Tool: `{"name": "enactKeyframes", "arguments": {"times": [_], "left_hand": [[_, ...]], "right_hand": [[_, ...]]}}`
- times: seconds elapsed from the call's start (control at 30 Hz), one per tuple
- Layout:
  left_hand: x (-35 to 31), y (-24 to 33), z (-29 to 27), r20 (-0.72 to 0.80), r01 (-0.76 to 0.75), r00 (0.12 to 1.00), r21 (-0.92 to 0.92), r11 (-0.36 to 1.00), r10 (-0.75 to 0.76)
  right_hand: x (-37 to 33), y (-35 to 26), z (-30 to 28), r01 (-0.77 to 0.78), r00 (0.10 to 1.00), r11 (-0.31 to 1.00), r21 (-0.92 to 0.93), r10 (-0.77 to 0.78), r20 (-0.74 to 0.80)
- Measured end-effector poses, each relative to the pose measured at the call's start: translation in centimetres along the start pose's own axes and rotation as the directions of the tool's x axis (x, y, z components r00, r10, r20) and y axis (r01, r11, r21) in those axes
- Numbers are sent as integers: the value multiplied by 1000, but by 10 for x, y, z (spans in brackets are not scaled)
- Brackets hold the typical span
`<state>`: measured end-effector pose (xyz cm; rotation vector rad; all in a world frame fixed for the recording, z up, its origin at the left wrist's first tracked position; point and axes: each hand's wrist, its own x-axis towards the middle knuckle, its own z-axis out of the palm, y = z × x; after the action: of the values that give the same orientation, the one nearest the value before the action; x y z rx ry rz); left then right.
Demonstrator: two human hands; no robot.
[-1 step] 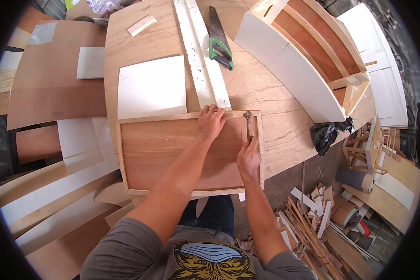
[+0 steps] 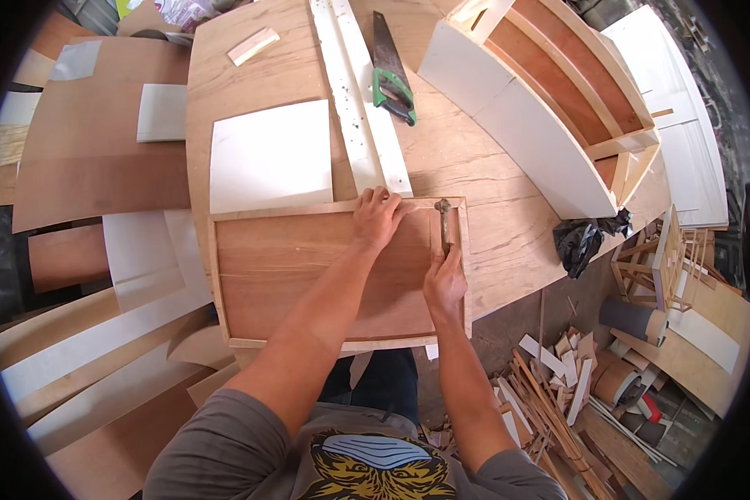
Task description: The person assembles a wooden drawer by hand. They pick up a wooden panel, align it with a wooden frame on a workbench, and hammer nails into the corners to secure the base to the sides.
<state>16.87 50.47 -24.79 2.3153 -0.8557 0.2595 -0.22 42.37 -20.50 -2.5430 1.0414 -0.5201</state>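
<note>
A shallow wooden panel with a raised frame (image 2: 279,215) lies on the near side of the plywood table. My left hand (image 2: 377,218) grips its far rail, fingers curled over the edge and thumb pointing right. My right hand (image 2: 446,283) is closed round the handle of a hammer (image 2: 443,218). The hammer's head is over the far rail, close to the panel's right corner; whether it touches the wood I cannot tell. No nail can be made out between my fingers.
Beyond the panel lie a white board (image 2: 271,154), a long white strip (image 2: 354,92) and a green-handled handsaw (image 2: 393,83). A white-sided wooden carcass (image 2: 525,108) stands at right, near a black plastic bag (image 2: 582,246). Wood offcuts (image 2: 558,375) litter the floor; sheets (image 2: 100,158) lie left.
</note>
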Motion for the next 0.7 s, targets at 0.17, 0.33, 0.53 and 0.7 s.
{"name": "enactKeyframes", "arguments": {"times": [0.17,0.33,0.53,0.7], "left_hand": [[1,3,-4,23,-3,1000,0,1000,3],[1,2,-5,40,-1,999,-4,1000,1],[0,1,-3,39,-3,999,9,1000,2],[2,2,-2,29,-1,1000,15,1000,1]], "right_hand": [[-4,8,7,12,997,999,-40,-9,83],[-2,4,10,68,997,997,-34,-66,48],[5,-4,6,67,987,987,-149,-44,157],[6,-5,4,71,996,992,-103,-64,65]]}}
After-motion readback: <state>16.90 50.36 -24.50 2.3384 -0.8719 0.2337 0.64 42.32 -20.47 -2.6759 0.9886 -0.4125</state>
